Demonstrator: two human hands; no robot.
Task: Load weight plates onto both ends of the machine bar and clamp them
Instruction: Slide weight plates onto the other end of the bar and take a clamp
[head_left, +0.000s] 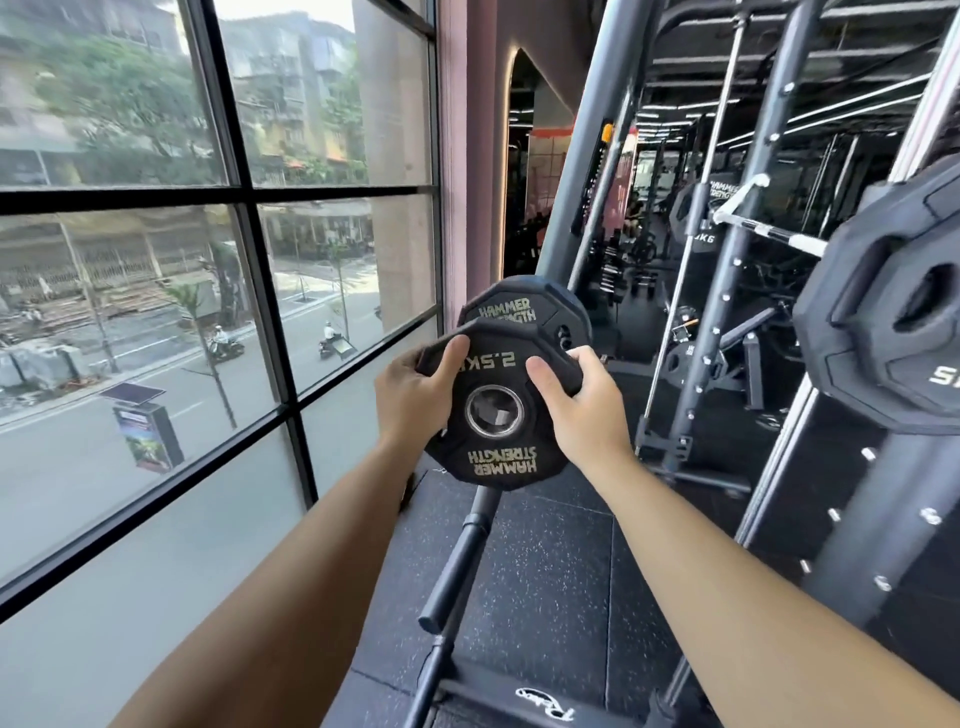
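A small black 2.5 kg weight plate with a steel-ringed centre hole is held upside down in front of me. My left hand grips its left edge and my right hand grips its right edge, thumbs on the face. Right behind it a second black plate sits on a storage peg. A black bar sleeve runs down below the held plate. At the right, a large black plate sits on the machine, beside the silver machine bar.
A floor-to-ceiling window closes off the left side. Black machine uprights and a slanted frame post stand ahead and right. Speckled black rubber flooring lies below. More racks fill the background.
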